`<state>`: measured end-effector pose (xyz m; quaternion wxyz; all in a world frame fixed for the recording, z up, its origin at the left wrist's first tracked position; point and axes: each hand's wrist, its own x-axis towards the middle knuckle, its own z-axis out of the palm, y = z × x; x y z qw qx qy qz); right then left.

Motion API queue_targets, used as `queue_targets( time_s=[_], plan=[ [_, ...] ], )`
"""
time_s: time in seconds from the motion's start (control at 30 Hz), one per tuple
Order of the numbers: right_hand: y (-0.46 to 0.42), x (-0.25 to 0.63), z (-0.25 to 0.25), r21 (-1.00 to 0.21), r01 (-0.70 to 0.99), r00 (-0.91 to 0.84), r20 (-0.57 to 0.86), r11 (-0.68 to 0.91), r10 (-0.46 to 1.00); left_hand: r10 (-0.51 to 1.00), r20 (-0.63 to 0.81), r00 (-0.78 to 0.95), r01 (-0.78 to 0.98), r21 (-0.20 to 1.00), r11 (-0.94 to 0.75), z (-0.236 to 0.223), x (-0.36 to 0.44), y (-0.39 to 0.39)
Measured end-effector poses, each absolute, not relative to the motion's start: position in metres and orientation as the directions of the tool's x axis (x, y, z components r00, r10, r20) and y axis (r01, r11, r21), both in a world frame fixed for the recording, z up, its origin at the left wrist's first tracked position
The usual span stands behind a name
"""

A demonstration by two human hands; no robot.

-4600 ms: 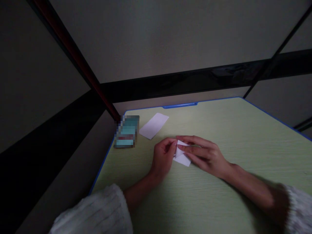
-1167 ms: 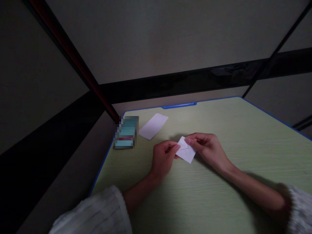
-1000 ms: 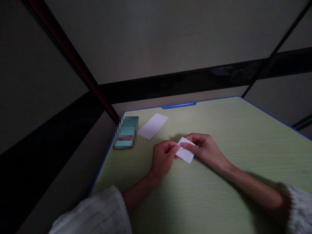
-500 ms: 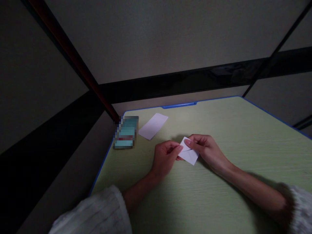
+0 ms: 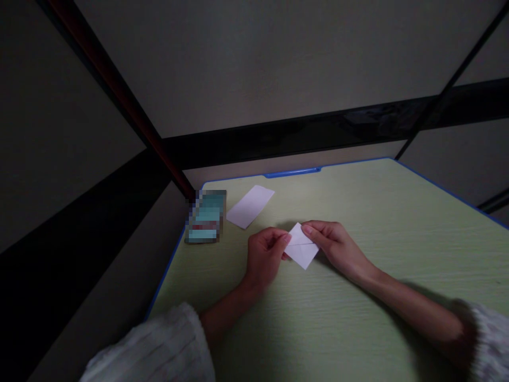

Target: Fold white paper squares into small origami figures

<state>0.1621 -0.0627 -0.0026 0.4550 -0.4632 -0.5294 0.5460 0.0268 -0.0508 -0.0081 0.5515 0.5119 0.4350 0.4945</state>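
Grey panels (image 5: pixel 286 63) crossed by a glossy black band (image 5: pixel 270 135) back a dim corner, and a pale green table (image 5: pixel 389 223) with a blue edge stands in front of them. From the left, a dark red strip (image 5: pixel 119 106) slants down toward the table's far corner, and a cream sleeve (image 5: pixel 159 345) fills the lower part of the view. A flat teal item (image 5: pixel 207 215), too pixelated to identify, lies near the left edge, with a loose white sheet (image 5: pixel 250 207) flat just beside it. Nearer the person, the left hand (image 5: pixel 264 254) pinches the left corner of a folded white paper (image 5: pixel 301 253), its thumb on top. A blue inset (image 5: pixel 292 172) sits in the far edge beyond. The paper, diamond-shaped with a line across its middle, is between the two hands; whether it touches the table is unclear. The right hand (image 5: pixel 340 244) grips its upper right side, thumb on top and other fingers mostly hidden beneath; a second sleeve (image 5: pixel 493 334) ends that arm. The step in hand looks like lining up or pressing folded layers; working them further would call for steady pinches at both sides and even pressure along that line.
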Motion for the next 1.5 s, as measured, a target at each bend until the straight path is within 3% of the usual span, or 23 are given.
queue_targets(
  time_s=[0.13, 0.23, 0.37, 0.53, 0.77, 1.1, 1.5],
  plan=[
    [-0.0637, 0.1613, 0.0002, -0.996, 0.072, -0.116, 0.047, 0.056, 0.992, 0.993, 0.036, 0.112, -0.088, 0.996, -0.027, -0.0069, 0.0268, -0.052],
    [-0.065, 0.1615, 0.0016, -0.993, 0.115, -0.097, 0.024, 0.035, 0.995, 0.994, 0.03, 0.105, -0.099, 0.995, -0.019, -0.0062, 0.0268, -0.0526],
    [-0.0655, 0.163, -0.0005, -0.992, 0.126, -0.072, -0.033, -0.024, 0.997, 0.995, 0.037, 0.093, -0.111, 0.993, -0.026, -0.0074, 0.0264, -0.0519],
    [-0.0661, 0.1625, 0.0007, -0.993, 0.106, -0.084, 0.034, 0.043, 0.996, 0.995, 0.056, 0.079, -0.103, 0.993, -0.048, -0.009, 0.0263, -0.0515],
    [-0.0689, 0.1627, 0.0024, -0.991, 0.132, -0.025, 0.021, 0.024, 0.999, 0.995, 0.057, 0.077, -0.105, 0.993, -0.049, -0.0099, 0.0257, -0.0511],
    [-0.0652, 0.1654, 0.0035, -0.997, 0.061, -0.039, 0.043, 0.045, 0.998, 0.961, -0.007, 0.277, -0.235, 0.969, 0.075, -0.0103, 0.0264, -0.0516],
    [-0.0674, 0.1634, 0.002, -0.989, 0.13, -0.083, 0.06, 0.07, 0.995, 0.946, -0.021, 0.323, -0.191, 0.978, 0.087, -0.0155, 0.0236, -0.0494]
  ],
)
